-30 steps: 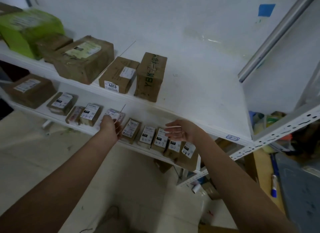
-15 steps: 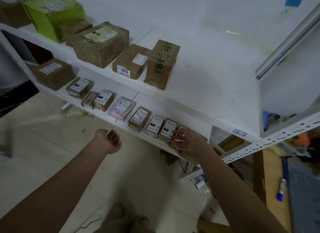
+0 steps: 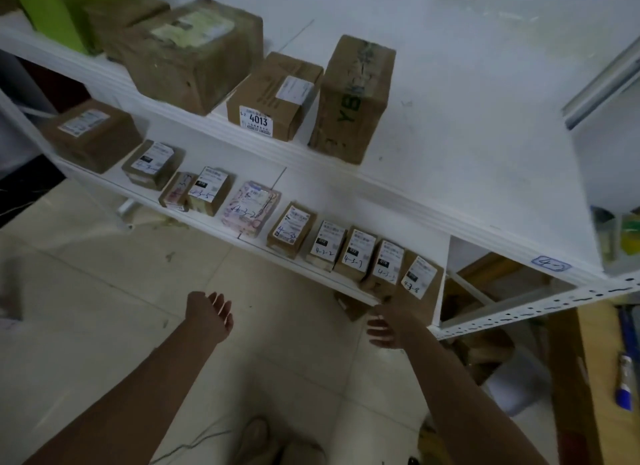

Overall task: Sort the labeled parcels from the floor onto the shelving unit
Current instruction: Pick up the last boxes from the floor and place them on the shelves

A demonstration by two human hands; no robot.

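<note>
Below the front lip of the white metal shelving unit (image 3: 467,135), over pale floor tiles (image 3: 104,308): left hand (image 3: 209,314) hanging free, fingers slack and slightly spread, holding nothing; right hand (image 3: 386,326) just under the right end of the lower shelf, fingers loosely bent, likewise empty, and whether its thumb touches the shelf edge cannot be told. On the lower shelf, lined up along the front edge: row of small brown cardboard parcels with white handwritten labels (image 3: 358,253), four side by side at the right end, marked 4-3-2, 4-3-7, one partly unreadable, and 4-3-8. Left of those, a single small brown labelled parcel (image 3: 291,230), then a pink patterned soft packet (image 3: 251,208) with pen writing across its label, then two small cartons (image 3: 197,194) touching each other, a squat brown box (image 3: 152,165), and a larger brown cardboard box (image 3: 91,135) at the far left. On the upper shelf: big worn brown carton (image 3: 194,54), mid-sized brown box with a white 4013 sticker (image 3: 273,95), and just beside it a tall brown box with green lettering (image 3: 353,97) standing on end; bright green box (image 3: 52,11) at the top left corner, cut off by the frame. Far right, on a wooden surface (image 3: 595,360): blue-and-white marker pen (image 3: 623,381).
</note>
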